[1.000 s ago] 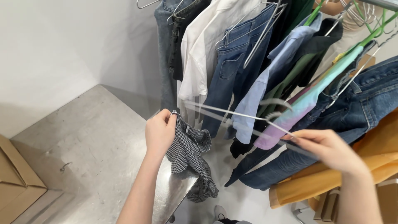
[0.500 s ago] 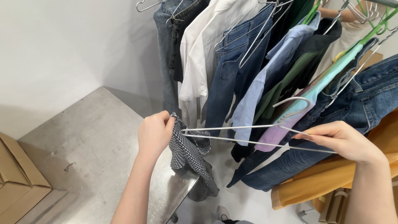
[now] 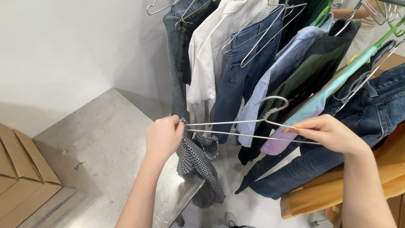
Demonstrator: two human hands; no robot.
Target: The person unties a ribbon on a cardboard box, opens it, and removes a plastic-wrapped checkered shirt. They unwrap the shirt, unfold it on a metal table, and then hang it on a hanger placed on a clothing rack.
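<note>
Head view: thin silver wire hanger (image 3: 249,128) held level, long axis left to right, hook (image 3: 274,103) up and curling right. Left hand (image 3: 162,137) closed on left end plus black-and-white checked fabric garment (image 3: 198,164), draped off steel table (image 3: 97,147) edge. Right hand (image 3: 327,133) pinching right end.

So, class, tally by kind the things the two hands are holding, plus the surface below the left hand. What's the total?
wire hanger: 1
checked garment: 1
metal table: 1
Total: 3
</note>
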